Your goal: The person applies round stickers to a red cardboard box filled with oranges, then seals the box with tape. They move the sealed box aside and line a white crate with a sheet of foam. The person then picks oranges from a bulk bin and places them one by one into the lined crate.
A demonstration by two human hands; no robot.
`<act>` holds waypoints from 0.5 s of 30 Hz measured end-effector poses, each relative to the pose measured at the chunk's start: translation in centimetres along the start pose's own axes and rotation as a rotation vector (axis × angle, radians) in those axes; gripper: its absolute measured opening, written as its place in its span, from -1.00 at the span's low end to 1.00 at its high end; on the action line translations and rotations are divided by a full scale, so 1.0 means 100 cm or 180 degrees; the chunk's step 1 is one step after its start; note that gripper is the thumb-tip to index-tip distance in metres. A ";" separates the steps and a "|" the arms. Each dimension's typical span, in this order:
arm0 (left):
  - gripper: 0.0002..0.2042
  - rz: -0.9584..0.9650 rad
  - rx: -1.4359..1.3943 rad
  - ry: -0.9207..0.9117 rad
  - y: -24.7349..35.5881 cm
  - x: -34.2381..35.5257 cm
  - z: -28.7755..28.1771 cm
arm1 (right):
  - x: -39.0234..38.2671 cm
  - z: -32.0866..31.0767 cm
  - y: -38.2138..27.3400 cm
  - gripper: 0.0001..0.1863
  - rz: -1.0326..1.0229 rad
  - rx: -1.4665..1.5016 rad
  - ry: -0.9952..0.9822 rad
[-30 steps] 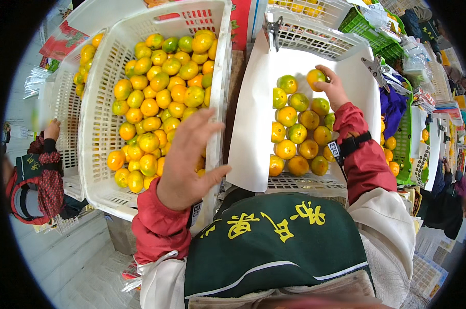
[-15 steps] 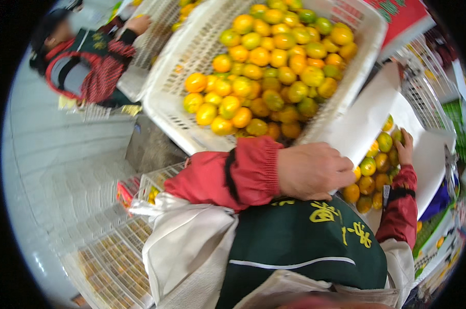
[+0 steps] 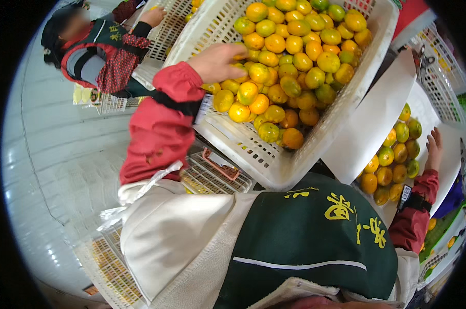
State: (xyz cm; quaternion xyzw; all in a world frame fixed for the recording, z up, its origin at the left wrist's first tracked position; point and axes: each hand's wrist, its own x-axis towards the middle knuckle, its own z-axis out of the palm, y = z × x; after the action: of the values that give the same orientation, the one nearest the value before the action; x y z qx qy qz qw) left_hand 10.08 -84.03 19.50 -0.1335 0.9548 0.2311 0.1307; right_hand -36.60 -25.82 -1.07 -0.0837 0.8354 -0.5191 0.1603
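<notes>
My left hand [image 3: 217,63] reaches over the left side of a large white perforated plastic crate [image 3: 287,172]. Its fingers are apart, and the fingertips reach the yellow-orange and greenish mandarins [image 3: 295,45] heaped inside; no fruit shows clearly gripped. On the right, my right hand [image 3: 434,149] is open, fingers stretched out, against the white lining of a box. Beside it lies a smaller cluster of mandarins [image 3: 392,154] on white paper [image 3: 372,123]. My right palm faces these fruits and appears slightly apart from them.
A co-worker [image 3: 96,56] in a dark green apron reaches into another white crate [image 3: 166,31] at the upper left. Stacked crates [image 3: 112,268] stand at lower left. A white wire-like basket [image 3: 444,67] is at the far right. The pale floor [image 3: 47,154] spreads along the left.
My left hand has moved from beside the paper-lined box up and left to the mandarins in the big crate. My right hand has drawn off the smaller cluster of fruit, fingers now straighter.
</notes>
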 end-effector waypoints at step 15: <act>-0.38 -0.0338 0.2750 -0.3386 -0.004 0.027 0.080 | -0.113 0.010 -0.045 -0.58 -0.0221 -0.0328 -0.0607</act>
State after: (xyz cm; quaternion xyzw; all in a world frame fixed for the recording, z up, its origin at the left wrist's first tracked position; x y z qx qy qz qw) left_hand 9.20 -81.07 11.63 0.0156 0.7596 -0.1429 0.6343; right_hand -25.83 -25.20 4.59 -0.1697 0.8385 -0.4704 0.2165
